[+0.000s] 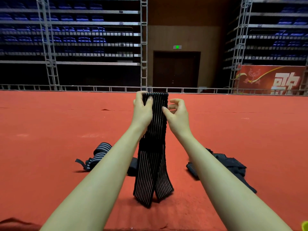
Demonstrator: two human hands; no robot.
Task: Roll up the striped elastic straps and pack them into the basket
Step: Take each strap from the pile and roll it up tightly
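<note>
A black elastic strap with thin pale stripes (154,147) hangs folded in front of me, its two ends dangling near the red floor. My left hand (143,109) grips the strap's top fold, with the thumb over the front. My right hand (177,112) touches the strap's right edge with its thumb, and the other fingers are curled loosely beside it. More striped straps lie on the floor: a partly rolled bundle (98,154) on the left and a loose dark heap (233,165) on the right, behind my forearms. No basket is in view.
Red carpet (50,130) covers the floor out to a low metal rail (83,88). Behind it stand retracted bleachers with blue seats (70,30), a dark double door (176,69) and a red banner (273,79). A yellow-green object (305,226) shows at the bottom right corner.
</note>
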